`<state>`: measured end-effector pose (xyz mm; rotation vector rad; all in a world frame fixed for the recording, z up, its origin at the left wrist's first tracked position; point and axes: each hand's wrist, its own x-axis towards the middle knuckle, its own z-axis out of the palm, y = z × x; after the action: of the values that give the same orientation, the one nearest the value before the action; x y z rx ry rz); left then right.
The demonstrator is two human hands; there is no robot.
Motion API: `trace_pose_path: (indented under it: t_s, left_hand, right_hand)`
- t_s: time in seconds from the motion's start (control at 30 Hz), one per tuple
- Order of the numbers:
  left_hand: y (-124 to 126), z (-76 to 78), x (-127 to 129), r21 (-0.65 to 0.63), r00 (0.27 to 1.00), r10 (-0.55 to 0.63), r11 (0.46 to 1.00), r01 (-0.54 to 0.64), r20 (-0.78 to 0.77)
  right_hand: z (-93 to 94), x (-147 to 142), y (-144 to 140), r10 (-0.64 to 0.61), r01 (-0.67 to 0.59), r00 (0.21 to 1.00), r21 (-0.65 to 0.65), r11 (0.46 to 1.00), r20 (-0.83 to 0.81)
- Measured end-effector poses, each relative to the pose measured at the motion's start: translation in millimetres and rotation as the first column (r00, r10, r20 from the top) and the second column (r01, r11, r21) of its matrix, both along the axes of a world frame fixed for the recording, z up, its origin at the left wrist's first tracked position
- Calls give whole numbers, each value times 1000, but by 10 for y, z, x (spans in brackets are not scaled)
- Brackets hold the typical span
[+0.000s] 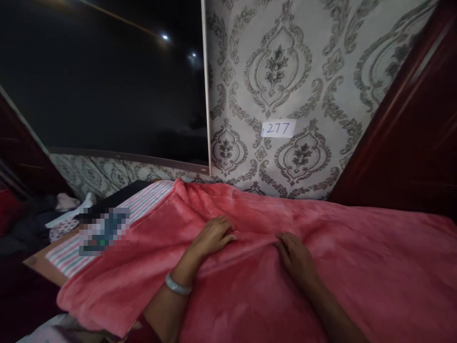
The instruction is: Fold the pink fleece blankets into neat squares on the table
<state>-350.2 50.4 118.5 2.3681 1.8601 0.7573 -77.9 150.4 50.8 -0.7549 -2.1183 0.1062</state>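
Note:
A thick, plush coral-red blanket [250,295] spreads over a flat surface. My left hand [213,236], with a pale bangle [177,284] on its wrist, lies on the blanket with fingers bent and thumb apart, seemingly gripping the cloth. To its right, my right hand [294,255] pinches the blanket between thumb and fingers. A raised ridge of fabric runs between the two hands. Folds fan out toward the upper left, around my left hand. On the far left, a striped cloth [148,202] shows beyond the blanket's edge.
A large dark television screen [117,85] hangs at the back left. Patterned wallpaper [228,76] carries a paper label [279,128] reading 277. Dark red wood [407,138] stands at the right. A pixelated patch covers something on the striped cloth; a brown board corner [39,259] sticks out.

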Motion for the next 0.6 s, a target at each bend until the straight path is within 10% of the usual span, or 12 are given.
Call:
trace_pose_path:
  t_s: [0.37, 0.6]
  left_hand:
    - [-25, -13, -593, -209, 990, 90, 976, -66, 107]
    - [-7, -1, -501, -165, 970, 86, 985, -49, 226]
  right_hand:
    - [104, 39, -43, 10, -11, 1000, -50, 999, -19]
    - [151, 32, -67, 17, -19, 999, -67, 998, -27]
